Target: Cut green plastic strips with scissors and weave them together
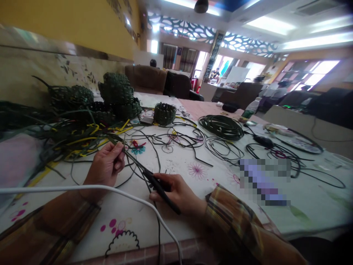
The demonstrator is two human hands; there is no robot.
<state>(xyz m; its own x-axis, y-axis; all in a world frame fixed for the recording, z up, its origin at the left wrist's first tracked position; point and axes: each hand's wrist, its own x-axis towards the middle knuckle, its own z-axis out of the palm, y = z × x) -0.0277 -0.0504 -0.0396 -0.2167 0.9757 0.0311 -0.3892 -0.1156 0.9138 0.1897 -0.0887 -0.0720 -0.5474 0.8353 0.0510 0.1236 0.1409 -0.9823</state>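
Observation:
Fingers pinched together, my left hand (106,165) grips a dark green strip (131,157) that slants down to the right across the tablecloth. My right hand (178,195) is closed around black-handled pliers (162,192). Their tip meets the strip a short way from my left hand; whether the jaws are closed on it is too blurred to tell. Loose strips lie beneath both hands. A small woven basket (164,113) stands beyond them, and a larger dark green basket (117,90) sits at the back left.
A white cable (121,190) crosses in front of my left forearm. Tangled green and yellow strips (85,141) fill the left side. A coil of dark strip (220,127), a bottle (252,108) and a black computer mouse (263,141) lie to the right. People sit farther back.

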